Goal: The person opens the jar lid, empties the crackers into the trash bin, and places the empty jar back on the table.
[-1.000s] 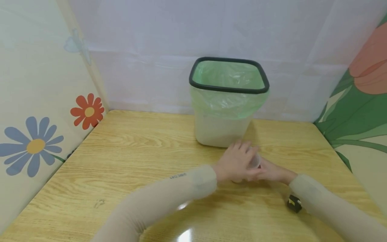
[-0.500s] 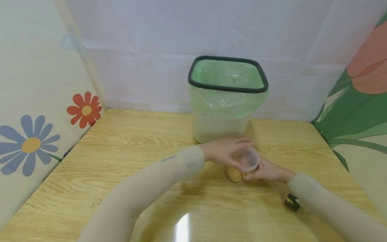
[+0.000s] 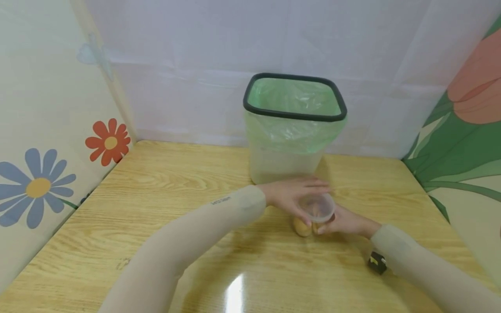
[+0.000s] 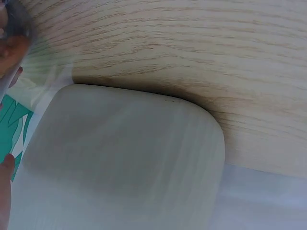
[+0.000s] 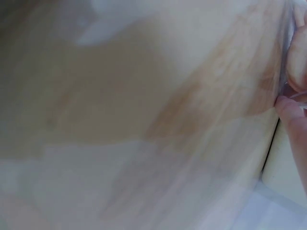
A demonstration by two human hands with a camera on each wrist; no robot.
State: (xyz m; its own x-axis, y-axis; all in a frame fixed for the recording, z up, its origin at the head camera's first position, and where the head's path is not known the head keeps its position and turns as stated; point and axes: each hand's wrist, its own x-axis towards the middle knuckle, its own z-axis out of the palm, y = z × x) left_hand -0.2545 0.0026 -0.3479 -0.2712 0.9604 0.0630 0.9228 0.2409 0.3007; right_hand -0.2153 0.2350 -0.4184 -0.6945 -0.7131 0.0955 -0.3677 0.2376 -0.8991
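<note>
A clear plastic cup (image 3: 318, 208) stands between my two hands, its round rim facing up. My right hand (image 3: 346, 220) grips its right side, thumb at the near wall and the other fingers hidden behind. My left hand (image 3: 291, 195) holds the cup from the left, thumb on the near side and fingers reaching past its far side. A rounded tan thing (image 3: 302, 228) shows under my left thumb, low at the cup's left; its kind is unclear. In the left wrist view, part of the cup (image 4: 19, 36) and a brownish shape show at the upper left corner.
Behind the hands stands a whitish bin (image 3: 287, 163) with a black rim and green bag liner, close to the left hand. A small black box (image 3: 377, 262) with a yellow mark sits by the right sleeve. Wood-grained table (image 3: 188, 169); flowered panels at both sides.
My left hand has shifted left off the cup's top to its left side, uncovering the rim and the tan thing. The right hand stays almost in place at the cup.
</note>
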